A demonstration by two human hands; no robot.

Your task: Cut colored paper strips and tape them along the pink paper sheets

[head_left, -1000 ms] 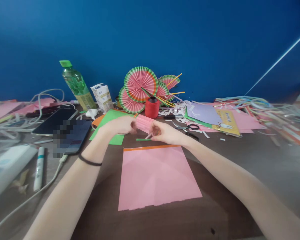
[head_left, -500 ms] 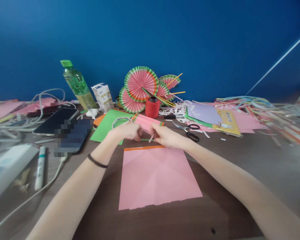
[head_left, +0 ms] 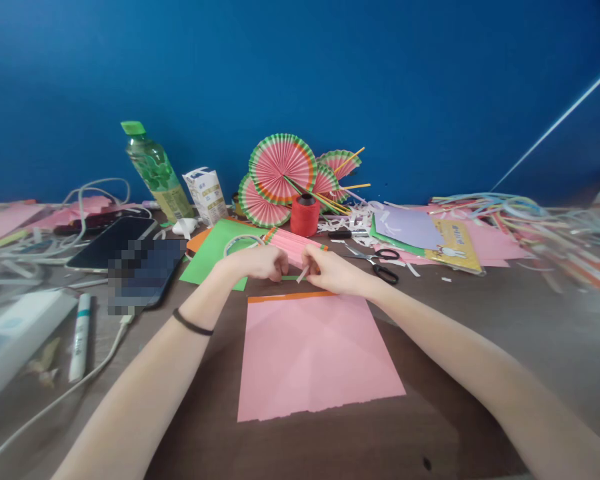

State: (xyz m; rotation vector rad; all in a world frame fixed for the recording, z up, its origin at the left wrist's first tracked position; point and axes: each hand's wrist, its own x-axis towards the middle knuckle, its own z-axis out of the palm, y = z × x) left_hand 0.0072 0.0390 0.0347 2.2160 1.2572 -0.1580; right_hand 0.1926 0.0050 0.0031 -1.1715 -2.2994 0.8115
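Head view: your left hand (head_left: 254, 261) and right hand (head_left: 330, 269) meet over the middle of the table (head_left: 480, 333), both pinched on the folded pink strip (head_left: 293, 244). The strip is a tight accordion stack with green and orange bands at its ends, and it angles from your left fingers up toward the far right. Your right thumb and forefinger also nip a small white tab (head_left: 303, 273), probably tape backing, though it is too small to be sure.

My advice: keep the pleats squeezed flat near the centre, since a loose pinch would likely let the stack spring apart. Work close to the tabletop so the ends stay level, and peel the tab slowly so it does not tear.

Just nearer you lies a pink sheet (head_left: 315, 353), flat and matte, with faint crease lines, an orange strip along its far edge and a ragged near edge. A green sheet (head_left: 215, 257) lies under your left hand.

Toward the far edge stand finished paper fans (head_left: 280, 170), round and pleated, pink with green rims, on thin sticks. A red thread spool (head_left: 304, 215) stands in front of them. Scissors (head_left: 380, 260) lie to the right of your right hand. At the far left stand a green bottle (head_left: 155, 170) and a small carton (head_left: 205, 193). Two phones (head_left: 125, 257) and a marker (head_left: 79, 337) lie by the left edge.
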